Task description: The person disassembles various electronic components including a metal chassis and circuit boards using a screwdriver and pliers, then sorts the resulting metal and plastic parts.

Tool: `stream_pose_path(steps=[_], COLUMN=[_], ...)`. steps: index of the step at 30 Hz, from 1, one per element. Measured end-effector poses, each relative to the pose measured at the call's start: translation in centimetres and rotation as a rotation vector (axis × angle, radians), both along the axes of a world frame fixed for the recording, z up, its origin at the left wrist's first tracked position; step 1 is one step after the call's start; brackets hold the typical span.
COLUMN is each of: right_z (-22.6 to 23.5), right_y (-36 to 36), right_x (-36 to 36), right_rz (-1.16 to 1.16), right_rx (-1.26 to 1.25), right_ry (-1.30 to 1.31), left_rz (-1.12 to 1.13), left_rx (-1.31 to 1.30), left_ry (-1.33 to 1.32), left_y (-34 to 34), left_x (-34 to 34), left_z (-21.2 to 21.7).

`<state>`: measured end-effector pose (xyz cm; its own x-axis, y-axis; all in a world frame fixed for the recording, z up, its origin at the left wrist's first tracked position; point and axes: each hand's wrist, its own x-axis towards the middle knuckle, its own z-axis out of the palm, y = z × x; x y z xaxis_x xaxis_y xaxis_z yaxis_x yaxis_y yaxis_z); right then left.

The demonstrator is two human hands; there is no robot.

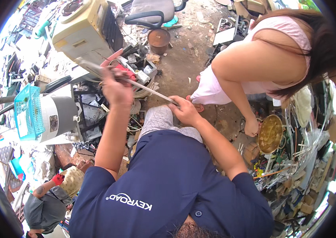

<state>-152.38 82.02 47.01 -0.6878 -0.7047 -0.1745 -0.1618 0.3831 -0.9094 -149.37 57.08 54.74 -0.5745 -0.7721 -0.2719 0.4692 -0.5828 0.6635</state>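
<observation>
A long, thin, pale rod point(151, 91) slants across in front of my body. My left hand point(117, 89) is closed around it partway along, somewhat blurred by motion. Beyond that hand the far end smears toward the washing machine, so its shape is unclear. Near the other end, my right hand point(185, 113) grips the rod above my lap with its fingers wrapped round. Just past my left hand lies a pile of scrap point(143, 73) with grey and white parts and a red piece.
A cream washing machine point(84, 33) stands at the far left, near a rusty bucket point(159, 41) and an office chair point(152, 8). A person in pink point(251, 59) stands right, holding a round metal pan point(270, 134). Another person point(45, 210) works lower left, near a turquoise basket point(29, 112).
</observation>
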Motion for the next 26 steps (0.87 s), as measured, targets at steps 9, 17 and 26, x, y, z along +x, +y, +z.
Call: stream_pose_path(steps=[9, 17, 26], right_z=[3.6, 8.7, 9.8], right_y=[-15.7, -26.9, -30.5], right_x=[-10.8, -22.1, -31.2], right_rz=[0.39, 0.841, 1.205], right_rx=[-0.142, 0.216, 0.086], right_ry=[0.268, 0.551, 0.486], left_rz=[0.315, 0.746, 0.82], left_rx=[-0.246, -0.105, 0.028], left_ry=[0.288, 0.029, -0.017], left_y=[-13.1, -15.9, -13.0], left_x=[1.7, 0.3, -0.8], left_z=[7.2, 4.5, 2.2])
